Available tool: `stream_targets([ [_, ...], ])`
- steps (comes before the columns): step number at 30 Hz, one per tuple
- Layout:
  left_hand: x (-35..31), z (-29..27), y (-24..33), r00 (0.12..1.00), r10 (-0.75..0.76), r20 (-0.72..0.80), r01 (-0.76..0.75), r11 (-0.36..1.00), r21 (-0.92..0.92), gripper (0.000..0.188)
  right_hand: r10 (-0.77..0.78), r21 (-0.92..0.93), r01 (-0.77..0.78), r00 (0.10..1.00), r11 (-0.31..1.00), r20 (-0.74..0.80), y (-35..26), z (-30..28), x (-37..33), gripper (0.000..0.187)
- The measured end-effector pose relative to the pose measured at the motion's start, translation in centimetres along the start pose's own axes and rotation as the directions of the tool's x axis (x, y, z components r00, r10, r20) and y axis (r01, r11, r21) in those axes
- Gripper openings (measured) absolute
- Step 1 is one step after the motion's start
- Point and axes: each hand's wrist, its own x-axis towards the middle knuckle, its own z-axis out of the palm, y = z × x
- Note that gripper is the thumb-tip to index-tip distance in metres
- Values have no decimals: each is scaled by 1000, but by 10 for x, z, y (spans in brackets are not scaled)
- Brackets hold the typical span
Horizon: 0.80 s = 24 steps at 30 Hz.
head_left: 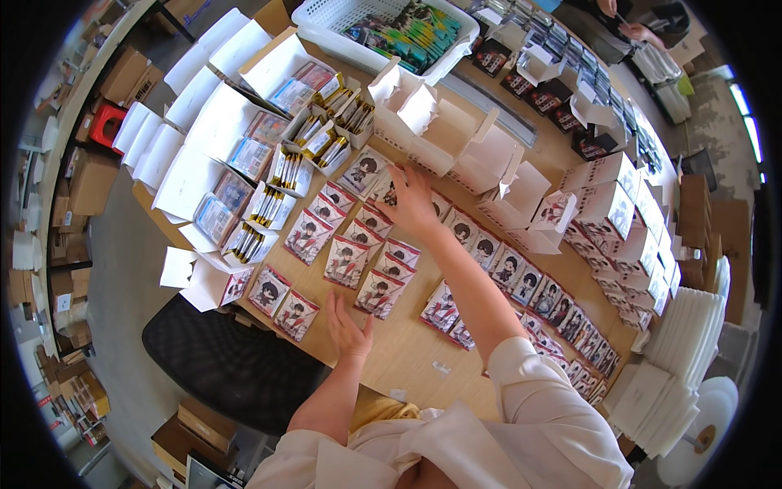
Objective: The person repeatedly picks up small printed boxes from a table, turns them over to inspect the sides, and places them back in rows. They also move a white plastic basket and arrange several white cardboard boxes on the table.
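Note:
Rows of small flat picture packets, white and red with cartoon figures, lie on the wooden table. My right hand reaches to the far row, its fingers stretched apart over a picture packet and touching it. That packet lies beside another packet. Nearer to me, my left hand is open and holds nothing, just below an overlapping stack of packets. To its left, a pair of packets lies near the table edge. More overlapping packets run beneath and past my right forearm.
Open white boxes with picture cards and gold-black packets stand left. Empty white boxes line the far side. A white basket holds colourful packets. Stacked boxes stand right. A black chair touches the near-left edge. Another person's hands show far right.

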Motion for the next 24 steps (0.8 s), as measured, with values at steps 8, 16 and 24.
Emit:
stream_targets([
  [8,1,2,0,997,60,-54,-60,998,0,78,-2,-138,1,1000,990,-7,3,14,-2,70],
  [16,2,0,2,998,40,-46,-40,999,11,77,36,-148,-31,999,988,32,-2,13,-2,69],
  [24,-1,4,-4,999,32,-34,-31,999,23,76,42,-139,-36,998,990,38,-1,12,-3,69],
])
